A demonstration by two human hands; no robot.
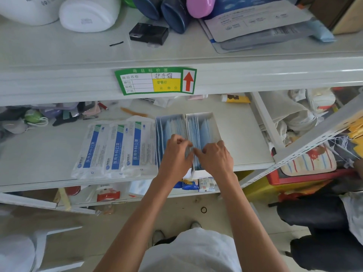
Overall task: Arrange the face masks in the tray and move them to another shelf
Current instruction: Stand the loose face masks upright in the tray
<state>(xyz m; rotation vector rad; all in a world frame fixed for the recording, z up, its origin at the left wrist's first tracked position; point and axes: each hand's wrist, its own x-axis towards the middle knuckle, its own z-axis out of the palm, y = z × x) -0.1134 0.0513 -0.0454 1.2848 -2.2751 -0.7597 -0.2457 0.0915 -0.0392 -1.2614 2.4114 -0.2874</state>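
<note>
Tug unevenly and face masks (203, 130) could spill, or the tray (215, 124), sitting at the middle shelf's (245, 138) front edge, could slide off. Your left hand (174, 154) and right hand (215, 157) both pinch masks with curled fingers beside its centre divider (185, 122). The masks stand upright: thin, pale blue, tightly packed.

Sealed mask packs (115, 148) lie tight against the tray's (215, 124) left wall, and face masks (204, 128) fill both its compartments. Bare shelf (245, 138) lies open on its right up to the slanted post (314, 142), while the upper shelf's (59, 83) edge overhangs the back
</note>
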